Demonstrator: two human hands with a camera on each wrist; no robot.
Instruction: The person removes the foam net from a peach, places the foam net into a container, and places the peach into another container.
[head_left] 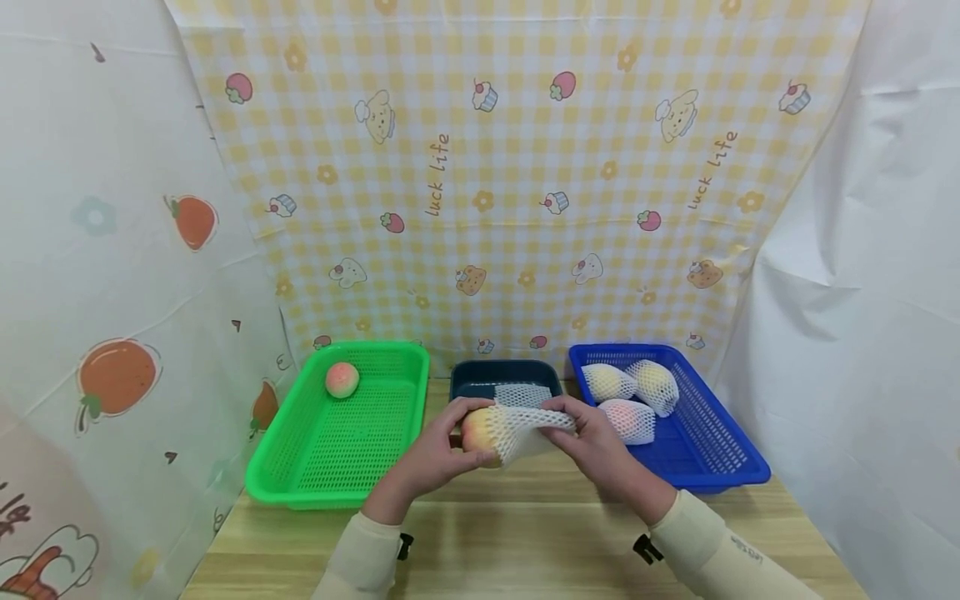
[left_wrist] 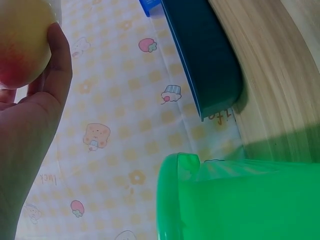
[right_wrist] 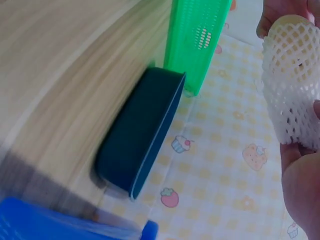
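In the head view, my left hand [head_left: 435, 454] grips a yellow-red peach [head_left: 476, 432] by its left end, fingers above and thumb below. A white foam net sleeve [head_left: 517, 425] covers the right part of that peach. My right hand [head_left: 600, 446] pinches the loose right end of the sleeve. From the left wrist, the bare side of the peach [left_wrist: 22, 45] shows against the fingers. In the right wrist view the net [right_wrist: 292, 85] is stretched over most of the fruit. Both hands are raised in front of the dark teal tray [head_left: 506, 367].
A green basket [head_left: 360, 450] on the left holds one bare peach [head_left: 342, 379]. Netted fruits [head_left: 628, 421] lie in the blue basket [head_left: 720, 450] on the right. More foam netting [head_left: 522, 395] sits in the teal tray. A patterned cloth [head_left: 525, 167] hangs behind the wooden table [head_left: 517, 542].
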